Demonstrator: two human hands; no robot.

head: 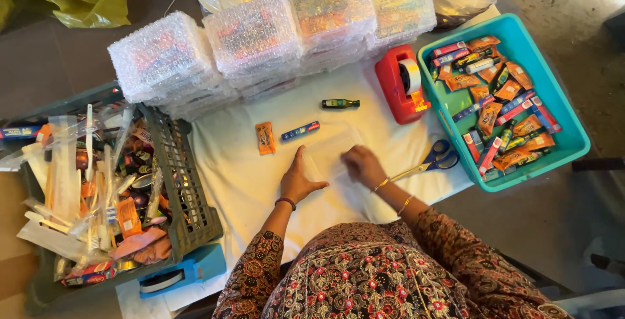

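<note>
**Both hands on a clear box at the centre of the counter**

A clear box (332, 153), flat and see-through, lies on the white cloth (241, 182) in the middle of the frame. The left hand (298, 181) rests flat and open at its left edge, fingers stretched forward. The right hand (363, 166) is on the right side of the box with fingers curled; whether it pinches something small I cannot tell. The box looks empty, as far as the picture shows.

Just above the box lie three loose items: an orange sachet (264, 138), a blue tube (300, 131) and a small dark bottle (340, 103). None is inside the box yet, so the filling seems not begun. Scissors (433, 161) lie right of the right hand, and a red tape dispenser (403, 83) stands further up.

In the upper part, many boxes wrapped in bubble wrap (254, 39) are stacked, which look finished. At the right, a teal tray (573, 138) holds many more sachets and tubes. At the left, a grey crate (185, 189) is full of mixed goods, so I judge much work is left.
</note>
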